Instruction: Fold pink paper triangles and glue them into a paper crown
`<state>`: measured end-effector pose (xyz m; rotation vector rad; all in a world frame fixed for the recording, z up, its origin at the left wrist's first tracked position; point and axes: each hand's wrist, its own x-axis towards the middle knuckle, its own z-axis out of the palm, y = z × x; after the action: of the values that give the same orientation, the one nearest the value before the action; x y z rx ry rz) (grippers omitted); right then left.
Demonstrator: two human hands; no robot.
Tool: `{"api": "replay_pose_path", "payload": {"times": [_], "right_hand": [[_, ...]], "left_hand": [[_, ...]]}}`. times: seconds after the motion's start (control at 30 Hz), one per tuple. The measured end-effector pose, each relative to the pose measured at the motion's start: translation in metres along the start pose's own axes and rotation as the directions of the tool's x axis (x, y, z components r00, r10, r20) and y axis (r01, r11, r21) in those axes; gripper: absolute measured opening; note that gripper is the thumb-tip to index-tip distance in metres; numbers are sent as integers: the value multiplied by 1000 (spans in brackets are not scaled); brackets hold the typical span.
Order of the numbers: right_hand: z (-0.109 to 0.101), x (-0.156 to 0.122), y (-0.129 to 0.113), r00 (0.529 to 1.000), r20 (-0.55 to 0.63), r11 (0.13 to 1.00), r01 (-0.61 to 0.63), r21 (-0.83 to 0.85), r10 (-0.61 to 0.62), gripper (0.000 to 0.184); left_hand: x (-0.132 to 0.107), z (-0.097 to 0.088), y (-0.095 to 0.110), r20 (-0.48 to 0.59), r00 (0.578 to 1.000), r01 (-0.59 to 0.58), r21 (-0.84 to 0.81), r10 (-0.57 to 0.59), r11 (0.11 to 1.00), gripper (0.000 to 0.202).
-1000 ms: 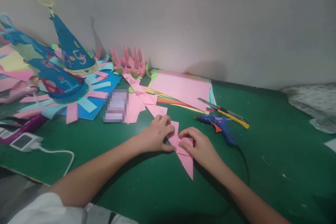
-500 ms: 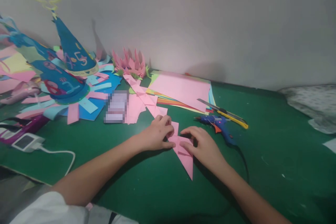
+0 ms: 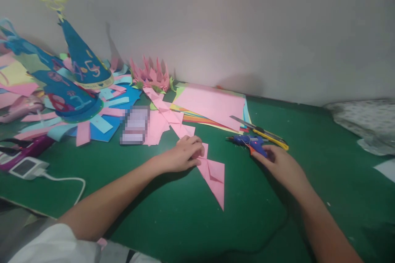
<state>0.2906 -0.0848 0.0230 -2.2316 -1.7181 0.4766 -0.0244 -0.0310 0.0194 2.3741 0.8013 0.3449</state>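
Observation:
Folded pink paper [image 3: 216, 176] lies on the green table, its long point toward me. My left hand [image 3: 188, 153] is closed on the upper left end of that paper, fingers curled and thumb pressing it. To the right, my right hand [image 3: 277, 160] is wrapped round the handle of a blue hot glue gun [image 3: 242, 140] with an orange trigger. The gun lies on its side, nozzle pointing left, and its cord runs down the table. Just behind it is a yellow utility knife [image 3: 268, 136] with its blade out.
A stack of coloured paper [image 3: 212, 102] lies by the wall, with a chain of folded pink pieces [image 3: 173, 118] left of it. Blue paper cone hats [image 3: 82, 55], a pink paper crown [image 3: 152, 76], a phone [image 3: 135, 125] and a white corded device [image 3: 29, 168] are at left.
My right hand has left the folded pink paper, moved right and closed on the glue gun's handle. My left hand still holds the paper. The view has shifted slightly.

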Motion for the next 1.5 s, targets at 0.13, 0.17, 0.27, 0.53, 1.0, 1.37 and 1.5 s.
{"api": "replay_pose_path", "payload": {"times": [0.13, 0.17, 0.27, 0.53, 1.0, 1.37, 1.5], "right_hand": [[4, 1, -5, 1000, -23, 1000, 12, 7, -12, 47], [3, 1, -5, 1000, -22, 1000, -2, 9, 2, 47], [-2, 0, -4, 998, 12, 998, -61, 30, 60, 45], [-6, -17, -23, 931, 359, 785, -173, 596, -67, 18], [6, -24, -45, 866, 462, 937, 21, 350, -191, 49], [9, -30, -53, 891, 416, 949, 49, 313, -183, 44], [9, -30, -55, 894, 400, 953, 82, 292, -200, 42]], "left_hand": [[0, 2, -2, -16, 1000, 0, 6, 0, 1000, 27], [0, 2, -1, -14, 1000, 5, 10, -5, 1000, 25], [1, 1, 1, -5, 999, 40, 15, -40, 999, 15], [0, 1, 0, -32, 999, 11, -21, -12, 1000, 13], [0, 2, -2, -40, 999, 16, -36, -18, 999, 16], [0, 3, -2, -55, 998, 8, -38, -11, 999, 16], [0, 1, 1, -42, 999, 21, -29, -22, 999, 16]]}}
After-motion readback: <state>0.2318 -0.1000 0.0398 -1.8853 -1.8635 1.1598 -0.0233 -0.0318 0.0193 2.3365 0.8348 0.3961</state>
